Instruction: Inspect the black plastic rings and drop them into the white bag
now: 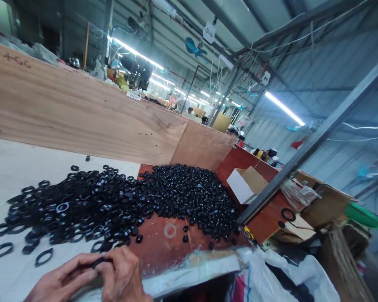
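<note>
At the bottom of the head view, my left hand (64,279) and my right hand (122,270) meet at the table's near edge. Their fingertips pinch a small black part (99,261) between them; the fingers cover most of it, so its exact shape is hidden. Just beyond my hands spreads a heap of black hexagonal rings (82,205), with a few loose rings (44,257) nearest my left hand. To the right lies a second heap of smaller black pieces (192,197), too small to make out singly. A pale translucent ring (170,230) rests on the red-brown board.
A wooden side wall (82,117) closes off the far side. At the right stand an open cardboard box (247,184) and a slanting metal post (315,142). A white plastic sack (296,277) hangs at the lower right. Other people are far back.
</note>
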A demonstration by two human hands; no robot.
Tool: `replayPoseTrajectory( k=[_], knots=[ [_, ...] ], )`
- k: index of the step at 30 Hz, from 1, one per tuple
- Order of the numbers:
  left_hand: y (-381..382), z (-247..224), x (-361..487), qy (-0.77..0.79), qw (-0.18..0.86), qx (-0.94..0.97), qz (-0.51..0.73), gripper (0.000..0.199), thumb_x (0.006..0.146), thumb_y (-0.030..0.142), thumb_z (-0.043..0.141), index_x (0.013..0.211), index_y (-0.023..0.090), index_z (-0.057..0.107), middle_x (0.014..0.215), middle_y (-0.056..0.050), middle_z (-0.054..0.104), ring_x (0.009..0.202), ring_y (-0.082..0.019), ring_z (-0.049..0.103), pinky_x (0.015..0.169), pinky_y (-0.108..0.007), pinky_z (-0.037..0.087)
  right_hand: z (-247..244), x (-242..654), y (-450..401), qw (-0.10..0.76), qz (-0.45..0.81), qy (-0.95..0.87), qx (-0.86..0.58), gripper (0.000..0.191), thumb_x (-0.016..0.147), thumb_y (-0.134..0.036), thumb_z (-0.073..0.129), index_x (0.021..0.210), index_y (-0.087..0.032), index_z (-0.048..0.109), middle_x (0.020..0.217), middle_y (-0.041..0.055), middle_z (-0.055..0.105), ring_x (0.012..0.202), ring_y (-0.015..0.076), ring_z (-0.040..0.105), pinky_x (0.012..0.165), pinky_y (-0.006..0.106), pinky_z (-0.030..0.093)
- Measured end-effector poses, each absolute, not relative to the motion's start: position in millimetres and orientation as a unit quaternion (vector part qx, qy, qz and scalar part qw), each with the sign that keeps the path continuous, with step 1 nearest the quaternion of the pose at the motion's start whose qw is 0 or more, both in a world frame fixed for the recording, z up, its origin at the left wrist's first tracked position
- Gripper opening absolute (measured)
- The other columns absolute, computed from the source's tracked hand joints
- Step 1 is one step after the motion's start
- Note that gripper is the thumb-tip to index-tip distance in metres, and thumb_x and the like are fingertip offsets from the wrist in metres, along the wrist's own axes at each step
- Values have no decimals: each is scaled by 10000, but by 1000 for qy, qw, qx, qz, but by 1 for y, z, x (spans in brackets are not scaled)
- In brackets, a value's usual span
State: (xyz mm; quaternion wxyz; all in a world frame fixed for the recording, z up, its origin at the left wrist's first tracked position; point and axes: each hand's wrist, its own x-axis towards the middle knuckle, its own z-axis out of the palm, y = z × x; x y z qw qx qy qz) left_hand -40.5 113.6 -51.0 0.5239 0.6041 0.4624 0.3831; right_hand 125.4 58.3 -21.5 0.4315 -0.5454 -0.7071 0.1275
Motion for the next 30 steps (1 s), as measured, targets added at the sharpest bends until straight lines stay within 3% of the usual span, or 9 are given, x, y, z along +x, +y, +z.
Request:
replayPoseTrajectory(
  k=[3,6,11,19,30],
  knots=[
    [99,-21,-45,461,519,624,358,470,637,596,758,941,237,778,994,-44,782,958,-299,716,877,-360,588,-16,132,54,432,132,-739,-499,318,838,-188,506,1116,-224,656,977,81,716,904,239,676,801,335,558],
    [86,3,-41,421,535,627,378,351,748,478,713,957,199,761,1022,-67,768,990,-258,693,921,-342,553,-12,137,51,427,132,-747,-492,249,920,-190,446,1011,-196,677,933,92,720,876,223,678,803,323,534],
    [85,-5,-36,397,567,587,420,301,746,346,752,959,135,727,973,-85,741,913,-210,677,880,-325,540,-15,135,55,391,168,-729,-536,233,986,-249,438,893,-193,644,803,57,679,744,186,648,715,279,479],
    [83,-12,-37,393,564,578,440,277,762,274,756,994,130,713,982,-74,727,908,-190,668,887,-312,520,-10,130,53,367,149,-730,-557,332,999,-281,398,765,-207,621,648,10,605,568,141,554,572,236,383],
    [82,-12,-38,402,579,571,421,314,760,305,758,1016,128,718,945,-67,731,848,-181,666,799,-289,524,1,133,53,463,397,-537,-583,284,837,-463,650,892,-185,626,581,-21,612,497,147,583,484,226,457]
  ],
)
